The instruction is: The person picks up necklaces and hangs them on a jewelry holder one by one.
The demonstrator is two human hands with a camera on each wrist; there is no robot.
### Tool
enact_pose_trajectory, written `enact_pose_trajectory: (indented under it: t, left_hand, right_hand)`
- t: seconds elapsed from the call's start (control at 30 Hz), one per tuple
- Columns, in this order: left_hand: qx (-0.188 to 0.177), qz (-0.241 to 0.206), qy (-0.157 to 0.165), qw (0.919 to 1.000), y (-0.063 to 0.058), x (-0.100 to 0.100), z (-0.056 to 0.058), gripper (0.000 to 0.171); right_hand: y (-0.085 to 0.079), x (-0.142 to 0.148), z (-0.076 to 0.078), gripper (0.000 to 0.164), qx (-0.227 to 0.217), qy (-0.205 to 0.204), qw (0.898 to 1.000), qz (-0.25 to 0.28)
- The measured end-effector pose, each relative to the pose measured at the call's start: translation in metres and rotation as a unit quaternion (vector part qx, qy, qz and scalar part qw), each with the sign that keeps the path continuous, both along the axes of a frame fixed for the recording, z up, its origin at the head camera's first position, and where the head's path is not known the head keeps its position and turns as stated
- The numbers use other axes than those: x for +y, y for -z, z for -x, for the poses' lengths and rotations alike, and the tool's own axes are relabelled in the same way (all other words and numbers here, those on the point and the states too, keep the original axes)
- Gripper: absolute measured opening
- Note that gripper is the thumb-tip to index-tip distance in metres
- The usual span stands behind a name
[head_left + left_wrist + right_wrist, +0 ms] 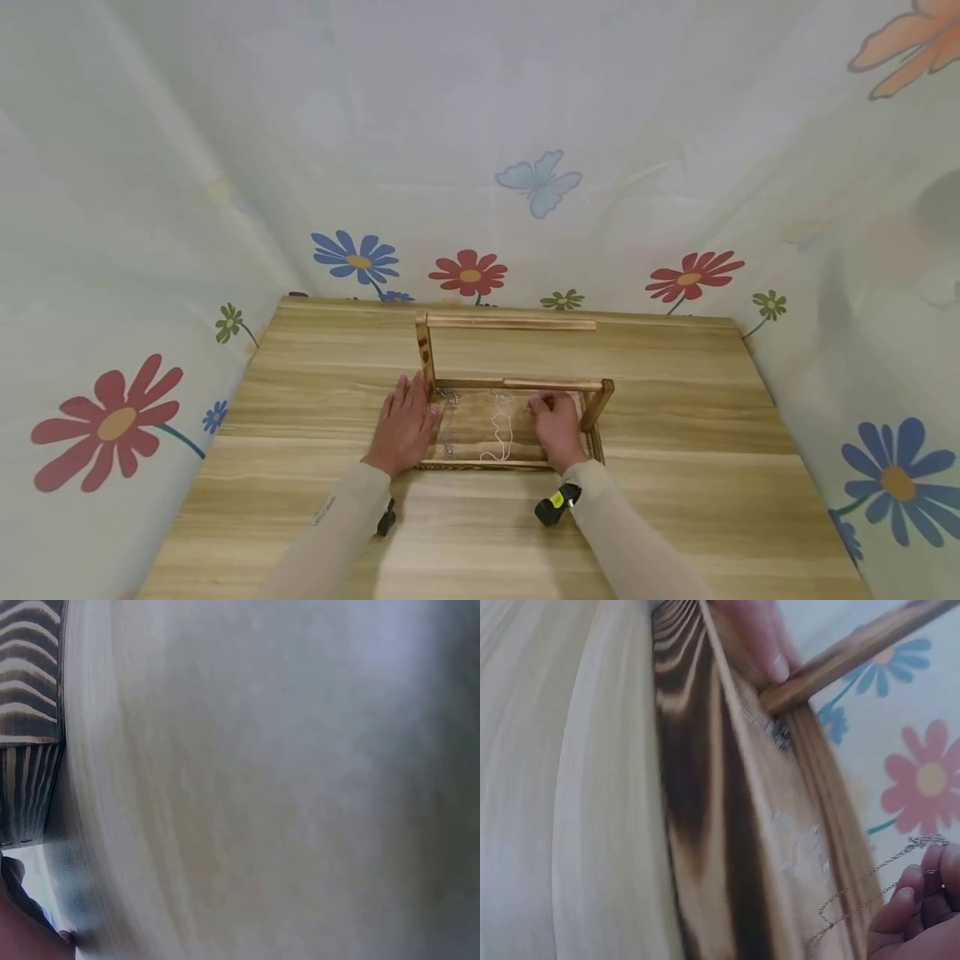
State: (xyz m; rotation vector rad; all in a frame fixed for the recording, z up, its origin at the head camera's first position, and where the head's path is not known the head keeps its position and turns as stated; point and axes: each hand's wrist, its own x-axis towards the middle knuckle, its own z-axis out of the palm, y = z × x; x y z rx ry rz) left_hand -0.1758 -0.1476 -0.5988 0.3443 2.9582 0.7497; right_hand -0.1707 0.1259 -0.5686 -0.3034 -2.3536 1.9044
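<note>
A shallow wooden tray [483,465] with upright posts and dark burnt grain stands on the table in the head view. My left hand [405,425] rests at its left side with fingers straight. In the left wrist view, only a striped tray corner [28,712] and a bit of the hand [30,930] show. My right hand [558,429] is over the right part of the tray, fingers curled. The right wrist view shows it pinching a thin metal chain [862,883], which hangs down toward the tray floor. A pale thin chain [501,425] and another chain [447,417] lie inside the tray.
A wooden bar [510,322] reaches right from the top of the tall left post [425,354]. A shorter post [597,404] rises at the right. The wood-grain table [300,517] meets a white flowered curtain [420,183] at the back and sides.
</note>
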Motion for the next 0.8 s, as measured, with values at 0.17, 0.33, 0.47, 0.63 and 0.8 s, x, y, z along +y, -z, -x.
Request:
enact_pose_trajectory:
  t: [0.17, 0.33, 0.47, 0.63, 0.8]
  left_hand:
    - [-0.011, 0.003, 0.001, 0.9999, 0.003, -0.002, 0.002, 0.069]
    - [-0.009, 0.006, 0.0, 0.9999, 0.006, -0.002, 0.003, 0.069]
    - [-0.001, 0.011, -0.004, 0.9999, 0.005, -0.002, 0.002, 0.069]
    - [-0.006, 0.01, -0.005, 0.9999, 0.006, -0.002, 0.002, 0.069]
    - [-0.001, 0.005, -0.006, 1.0, 0.006, -0.001, 0.002, 0.069]
  right_hand:
    - [-0.014, -0.004, -0.01, 0.012, -0.003, 0.003, 1.0, 0.02]
    - [-0.022, -0.006, -0.016, 0.009, 0.003, 0.002, 1.0, 0.013]
    - [-0.023, -0.008, -0.018, 0.005, 0.013, -0.005, 1.0, 0.002]
    - [-0.015, -0.006, -0.013, 0.005, -0.003, -0.018, 1.0, -0.005]
    - [0.0, 0.004, 0.007, 0.009, 0.005, -0.013, 0.997, -0.07]
